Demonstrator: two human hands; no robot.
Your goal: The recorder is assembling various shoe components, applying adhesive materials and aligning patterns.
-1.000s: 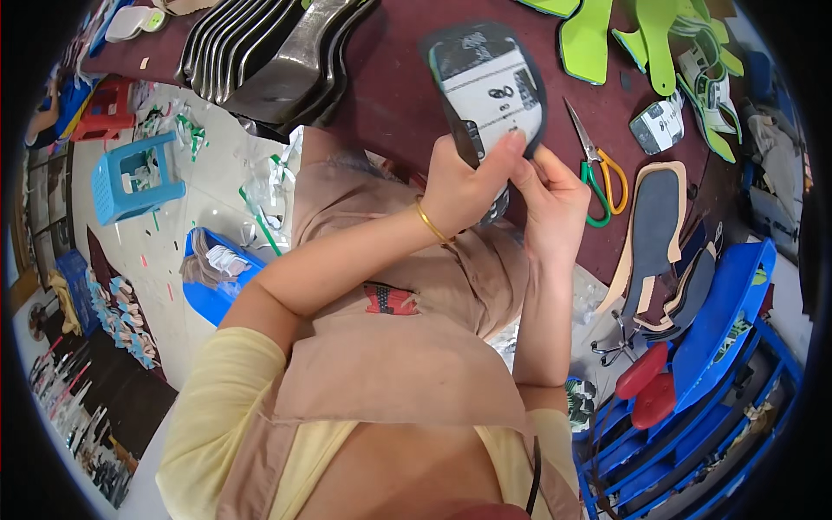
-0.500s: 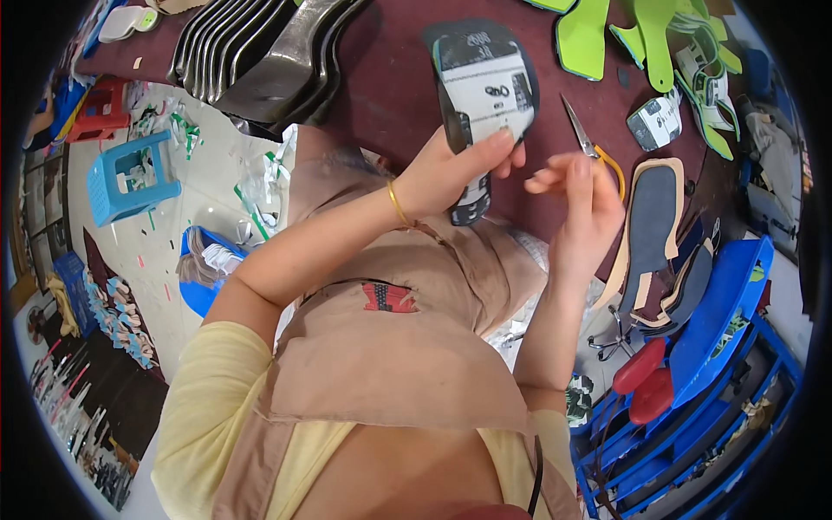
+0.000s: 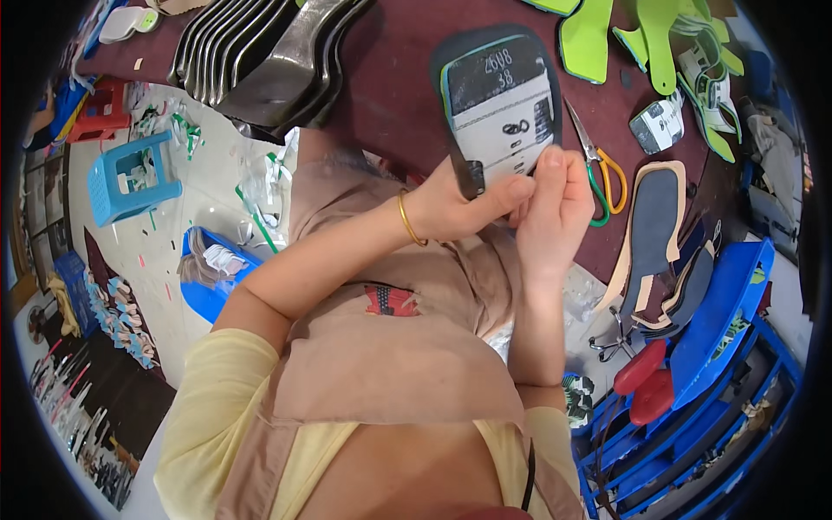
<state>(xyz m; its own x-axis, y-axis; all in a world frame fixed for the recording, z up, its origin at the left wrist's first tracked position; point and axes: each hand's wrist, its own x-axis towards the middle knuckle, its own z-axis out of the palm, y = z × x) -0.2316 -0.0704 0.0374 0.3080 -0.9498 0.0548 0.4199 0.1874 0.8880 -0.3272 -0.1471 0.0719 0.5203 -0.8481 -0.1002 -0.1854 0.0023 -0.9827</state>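
A dark shoe insole [image 3: 498, 104] with a white label and green edging is held up over the maroon table [image 3: 390, 87]. My left hand [image 3: 459, 204], with a gold bangle on the wrist, grips its lower end. My right hand [image 3: 555, 204] pinches the same lower edge from the right, fingers closed on it. Both hands touch each other at the insole's heel. Green-and-orange-handled scissors [image 3: 598, 169] lie on the table just right of my right hand.
A stack of dark metal moulds [image 3: 260, 61] sits at the table's far left. Green sole pieces [image 3: 641, 35] lie at the far right. Tan and dark insoles [image 3: 654, 234] lean over a blue rack [image 3: 719, 321]. A blue stool [image 3: 130, 178] stands on the littered floor.
My right hand has come back from the right and closed on the insole's lower edge beside my left hand. The insole has stayed roughly where it was.
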